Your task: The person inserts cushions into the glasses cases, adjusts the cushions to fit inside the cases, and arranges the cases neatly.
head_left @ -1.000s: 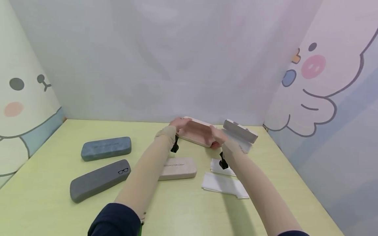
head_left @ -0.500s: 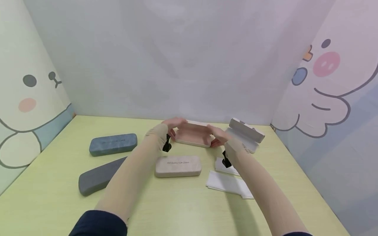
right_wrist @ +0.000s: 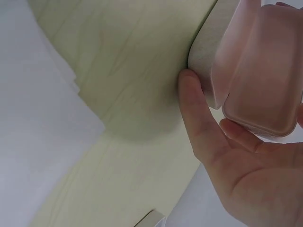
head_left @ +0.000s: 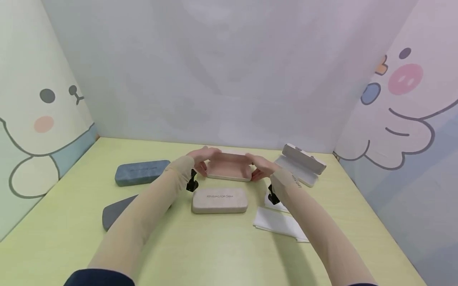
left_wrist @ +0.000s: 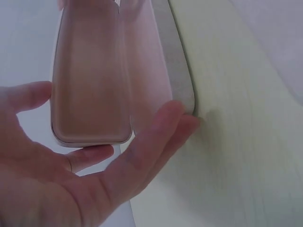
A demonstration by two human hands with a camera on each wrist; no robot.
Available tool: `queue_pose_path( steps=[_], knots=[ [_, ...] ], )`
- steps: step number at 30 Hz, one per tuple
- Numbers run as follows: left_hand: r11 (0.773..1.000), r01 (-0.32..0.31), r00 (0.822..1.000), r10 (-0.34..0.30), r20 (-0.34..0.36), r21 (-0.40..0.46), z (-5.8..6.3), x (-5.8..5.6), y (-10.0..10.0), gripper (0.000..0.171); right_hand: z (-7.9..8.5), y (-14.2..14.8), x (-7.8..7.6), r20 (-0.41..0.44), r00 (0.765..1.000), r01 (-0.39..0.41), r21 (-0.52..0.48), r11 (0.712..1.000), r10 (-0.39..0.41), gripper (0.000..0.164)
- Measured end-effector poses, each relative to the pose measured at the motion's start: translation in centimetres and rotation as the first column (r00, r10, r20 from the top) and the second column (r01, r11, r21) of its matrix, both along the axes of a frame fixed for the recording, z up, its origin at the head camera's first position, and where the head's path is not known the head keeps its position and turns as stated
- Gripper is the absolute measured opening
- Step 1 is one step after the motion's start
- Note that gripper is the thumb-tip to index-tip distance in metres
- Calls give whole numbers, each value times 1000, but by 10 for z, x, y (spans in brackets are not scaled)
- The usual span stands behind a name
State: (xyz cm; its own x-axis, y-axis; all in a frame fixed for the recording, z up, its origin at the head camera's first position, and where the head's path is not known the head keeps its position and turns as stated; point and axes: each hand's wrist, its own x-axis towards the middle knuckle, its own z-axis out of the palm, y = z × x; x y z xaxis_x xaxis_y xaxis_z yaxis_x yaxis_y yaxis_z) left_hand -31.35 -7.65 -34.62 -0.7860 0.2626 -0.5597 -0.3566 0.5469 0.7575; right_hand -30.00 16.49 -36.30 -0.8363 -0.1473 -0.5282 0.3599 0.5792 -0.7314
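An open glasses case [head_left: 229,169] with a pink lining stands near the back of the table, its lid raised at the rear. My left hand [head_left: 203,158] holds its left end. In the left wrist view, the thumb [left_wrist: 35,96] touches one rim while the fingers [left_wrist: 142,151] reach round the end and the other half. At the right end, my right hand [head_left: 262,167] holds the case. One finger [right_wrist: 191,97] presses the outer side of the lower half in the right wrist view. Directly in front lies a closed beige glasses case [head_left: 220,201] with printed lettering.
To the left lie a blue glasses case [head_left: 141,173] and a dark grey one [head_left: 116,210], partly behind my left forearm. An open pale grey case [head_left: 298,169] stands at the back right. Folded white cloths [head_left: 279,223] lie beside my right forearm. A wall [head_left: 222,99] closes off the back.
Both hands have moved the pink-lined glasses case to the left and slightly nearer, turning it from slanted to roughly parallel with the beige case. The head view has shifted left.
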Motion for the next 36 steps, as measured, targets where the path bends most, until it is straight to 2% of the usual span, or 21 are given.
queue_pose_path(
  steps=[6,17,25,30,33,34,36],
  knots=[
    [1000,25,1000,-25,-10,-17,-2,8,-4,89,-4,-3,0,-1,1000,-15,16,1000,15,76],
    [999,40,999,-40,-21,12,-4,14,-10,88,-6,-7,1,-38,998,-50,47,998,52,76],
    [1000,8,999,-8,-45,-3,-7,20,-7,90,-8,-6,3,-19,1000,-15,41,999,16,78],
    [997,-25,996,19,-93,-66,-6,21,-10,95,-3,-6,3,-45,999,-24,65,998,27,82],
    [986,-58,977,24,-210,-155,-3,21,-11,98,5,-2,5,-97,994,-36,120,992,48,85],
    [980,-72,962,19,-274,-186,1,23,-10,98,9,1,7,-115,992,-34,143,989,51,86],
    [964,-117,910,7,-415,-240,6,24,-7,95,18,9,11,-150,986,-40,189,981,69,85]
  ],
)
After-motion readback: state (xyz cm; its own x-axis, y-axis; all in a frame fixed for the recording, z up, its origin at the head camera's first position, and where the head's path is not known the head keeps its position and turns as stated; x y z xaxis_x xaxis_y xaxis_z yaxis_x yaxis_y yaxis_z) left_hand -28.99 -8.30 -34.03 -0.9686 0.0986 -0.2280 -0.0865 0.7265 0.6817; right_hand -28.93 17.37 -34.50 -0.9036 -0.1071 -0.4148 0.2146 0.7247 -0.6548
